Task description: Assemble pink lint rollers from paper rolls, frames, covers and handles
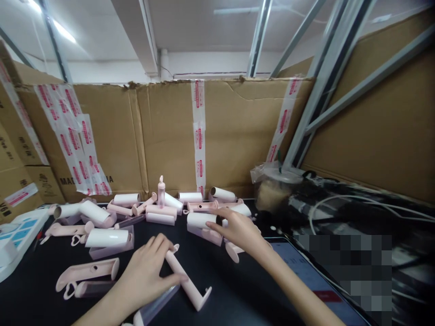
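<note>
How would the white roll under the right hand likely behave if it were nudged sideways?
The white roll is a smooth cylinder lying on its side, so it would probably roll easily. It looks like hollow wound paper, likely light. The right hand rests fingers on it and a pink holder sits under it, which may check it.

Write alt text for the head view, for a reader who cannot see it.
Two bare hands work over a black table strewn with pink lint-roller parts: the left hand rests on a pink handle, and the right hand touches a white roll in a pink cover. Taped cardboard walls the back; a lidded cup and cables sit at right.
</note>
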Action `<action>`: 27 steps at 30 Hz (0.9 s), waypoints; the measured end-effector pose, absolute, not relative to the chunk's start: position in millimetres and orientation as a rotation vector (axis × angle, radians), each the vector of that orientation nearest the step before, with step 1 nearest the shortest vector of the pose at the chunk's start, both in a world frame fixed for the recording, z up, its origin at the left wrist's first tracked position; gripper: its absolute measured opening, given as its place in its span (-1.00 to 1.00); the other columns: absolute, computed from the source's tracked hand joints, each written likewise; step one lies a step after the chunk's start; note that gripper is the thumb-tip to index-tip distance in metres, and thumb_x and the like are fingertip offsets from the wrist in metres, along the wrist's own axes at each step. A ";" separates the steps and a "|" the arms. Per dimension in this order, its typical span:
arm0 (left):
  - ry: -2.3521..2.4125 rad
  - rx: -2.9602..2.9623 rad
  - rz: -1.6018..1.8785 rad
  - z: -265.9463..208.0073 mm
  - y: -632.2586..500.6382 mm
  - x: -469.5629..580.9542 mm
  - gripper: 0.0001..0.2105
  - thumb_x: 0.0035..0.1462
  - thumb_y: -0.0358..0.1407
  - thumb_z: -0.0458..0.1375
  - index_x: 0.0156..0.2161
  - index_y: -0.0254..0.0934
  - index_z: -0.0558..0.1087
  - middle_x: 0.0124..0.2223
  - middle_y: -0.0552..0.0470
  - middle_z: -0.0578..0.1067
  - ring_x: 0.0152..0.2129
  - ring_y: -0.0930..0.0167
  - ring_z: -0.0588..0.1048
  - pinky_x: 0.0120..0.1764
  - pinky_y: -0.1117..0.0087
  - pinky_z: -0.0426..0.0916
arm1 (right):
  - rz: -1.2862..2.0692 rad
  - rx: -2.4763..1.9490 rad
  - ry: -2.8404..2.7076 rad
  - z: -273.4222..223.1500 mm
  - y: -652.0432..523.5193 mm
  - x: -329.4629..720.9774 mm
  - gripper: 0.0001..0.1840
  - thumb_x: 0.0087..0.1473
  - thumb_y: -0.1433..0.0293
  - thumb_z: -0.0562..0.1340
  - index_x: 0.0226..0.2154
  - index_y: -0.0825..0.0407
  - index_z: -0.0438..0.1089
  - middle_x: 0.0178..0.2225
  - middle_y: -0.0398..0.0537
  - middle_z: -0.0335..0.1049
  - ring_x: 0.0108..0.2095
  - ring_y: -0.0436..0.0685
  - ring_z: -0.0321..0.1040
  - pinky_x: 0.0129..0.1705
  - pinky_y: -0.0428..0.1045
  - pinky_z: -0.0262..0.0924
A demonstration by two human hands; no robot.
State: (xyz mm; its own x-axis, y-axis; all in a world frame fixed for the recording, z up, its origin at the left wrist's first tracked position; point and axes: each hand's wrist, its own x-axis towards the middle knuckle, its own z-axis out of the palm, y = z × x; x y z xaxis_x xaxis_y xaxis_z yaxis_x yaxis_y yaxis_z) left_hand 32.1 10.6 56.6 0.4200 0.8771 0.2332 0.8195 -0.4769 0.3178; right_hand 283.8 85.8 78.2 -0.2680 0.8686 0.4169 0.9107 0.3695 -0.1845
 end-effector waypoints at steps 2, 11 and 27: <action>1.404 2.537 0.779 55.7 15.0 32.6 -0.66 0.08 -0.13 0.05 -0.06 -0.22 0.27 -0.08 -0.05 0.37 -0.10 0.26 0.34 -0.09 0.22 0.28 | 0.006 -1.438 -2.187 81.6 76.8 278.2 -0.67 -0.01 0.20 0.22 -0.20 0.02 0.42 -0.20 0.00 0.47 -0.22 0.24 0.41 -0.22 0.03 0.25; 1.259 2.608 0.987 31.9 35.6 29.0 -0.54 0.10 -0.25 0.06 0.12 -0.16 0.13 0.04 -0.10 0.34 -0.02 0.22 0.31 -0.02 0.13 0.24 | 0.495 -0.770 -2.225 75.4 49.7 247.0 -0.64 0.05 0.25 0.20 -0.09 0.01 0.31 -0.13 -0.02 0.38 -0.13 0.10 0.31 -0.10 -0.03 0.21; 1.436 2.255 0.963 44.4 32.3 26.3 -0.65 0.03 -0.20 0.10 -0.05 -0.18 0.24 -0.09 -0.03 0.43 -0.16 0.25 0.41 -0.14 0.28 0.29 | 0.112 -1.171 -2.683 82.6 60.9 273.3 -0.86 -0.03 0.43 0.21 -0.38 0.02 0.49 -0.32 -0.02 0.39 -0.25 0.14 0.29 -0.23 -0.01 0.14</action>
